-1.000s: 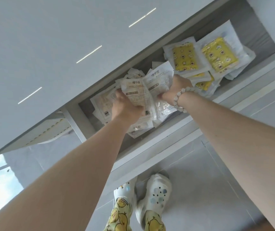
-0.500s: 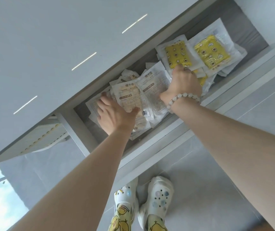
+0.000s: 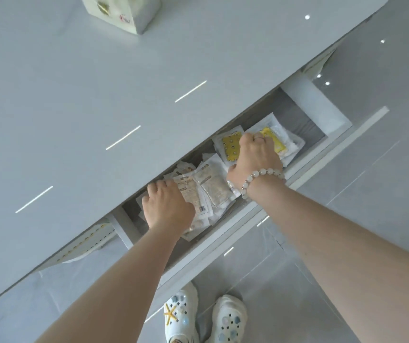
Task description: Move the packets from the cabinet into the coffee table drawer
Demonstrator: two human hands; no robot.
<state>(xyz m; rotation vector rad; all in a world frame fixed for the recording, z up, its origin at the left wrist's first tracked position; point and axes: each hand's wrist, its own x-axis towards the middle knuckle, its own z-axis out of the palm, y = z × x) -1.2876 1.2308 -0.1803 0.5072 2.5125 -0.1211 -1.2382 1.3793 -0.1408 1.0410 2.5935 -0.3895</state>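
Both hands (image 3: 169, 209) (image 3: 256, 157) palm-down on packets (image 3: 214, 191)

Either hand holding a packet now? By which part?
Cannot tell. Left hand rests on the white packets, right hand on the yellow packets, in the drawer; curled fingertips are hidden.

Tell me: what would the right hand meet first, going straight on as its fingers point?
Probably the yellow packets, which the right hand seems to grip; beyond them, the drawer back under the tabletop, though depth is unclear.
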